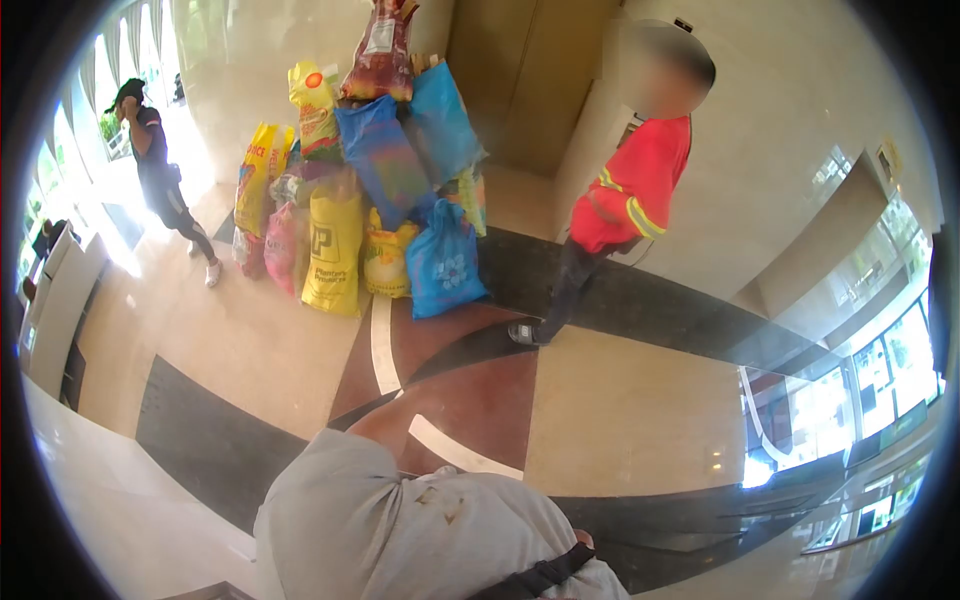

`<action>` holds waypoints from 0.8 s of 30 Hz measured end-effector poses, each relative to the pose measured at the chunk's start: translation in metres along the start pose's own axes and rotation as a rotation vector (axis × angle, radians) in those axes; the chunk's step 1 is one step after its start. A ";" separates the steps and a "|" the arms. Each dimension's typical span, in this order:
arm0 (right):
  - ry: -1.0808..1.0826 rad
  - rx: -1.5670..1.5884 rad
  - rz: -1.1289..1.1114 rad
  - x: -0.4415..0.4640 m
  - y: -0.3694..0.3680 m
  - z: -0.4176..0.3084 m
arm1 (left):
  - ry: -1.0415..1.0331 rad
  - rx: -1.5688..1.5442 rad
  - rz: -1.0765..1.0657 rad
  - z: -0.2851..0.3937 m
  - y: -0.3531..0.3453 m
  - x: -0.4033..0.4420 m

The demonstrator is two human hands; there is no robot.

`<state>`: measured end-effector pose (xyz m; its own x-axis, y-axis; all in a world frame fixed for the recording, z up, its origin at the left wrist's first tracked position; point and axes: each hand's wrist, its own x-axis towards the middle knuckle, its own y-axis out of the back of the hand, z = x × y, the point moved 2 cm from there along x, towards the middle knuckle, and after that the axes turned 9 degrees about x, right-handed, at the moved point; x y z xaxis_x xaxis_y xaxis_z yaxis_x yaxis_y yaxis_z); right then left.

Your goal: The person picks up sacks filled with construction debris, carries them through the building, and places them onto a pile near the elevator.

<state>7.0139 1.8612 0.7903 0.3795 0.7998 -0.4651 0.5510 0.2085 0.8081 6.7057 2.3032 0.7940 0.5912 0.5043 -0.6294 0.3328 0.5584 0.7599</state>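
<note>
My grey shirt (400, 520) fills the bottom of the view, with a dark strap (545, 575) across it. A bare part of an arm (385, 425) shows beyond one sleeve, and a small patch of skin (584, 540) beside the strap; neither shows a hand I can make out. Ahead on the floor stands a pile of filled bags: a yellow bag (333, 250), a blue bag (445, 265), a pink bag (282, 250), a larger blue bag (385, 160) and a dark red bag (380, 50) on top. No hand touches them.
A person in a red top (635, 185) with reflective bands stands right of the bags. Another person in dark clothes (155, 160) is at the left, near bright windows. A white counter (60, 300) stands at the far left. Brown doors (530, 80) are behind the bags.
</note>
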 end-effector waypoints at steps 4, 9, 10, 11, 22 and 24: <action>0.093 -0.294 -0.363 0.001 0.032 0.041 | 0.007 0.003 0.036 0.045 -0.003 -0.003; 0.119 -0.215 -0.241 0.017 0.050 0.141 | -0.080 0.043 0.003 0.125 -0.031 0.003; 0.034 -0.371 -0.294 0.017 0.067 0.144 | -0.116 0.054 -0.011 0.144 -0.037 0.007; 0.034 -0.223 0.029 0.024 0.059 0.165 | -0.145 0.060 -0.024 0.163 -0.042 0.009; -0.198 0.158 -0.010 0.023 0.067 0.257 | -0.313 0.132 -0.045 0.309 -0.051 0.022; -0.267 0.204 -0.072 0.018 0.065 0.265 | -0.324 0.138 -0.033 0.319 -0.051 0.021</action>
<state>7.2531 1.7400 0.7389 0.5001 0.6061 -0.6185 0.7105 0.1211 0.6932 6.9360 2.0752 0.7941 0.7739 0.2398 -0.5861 0.4381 0.4656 0.7689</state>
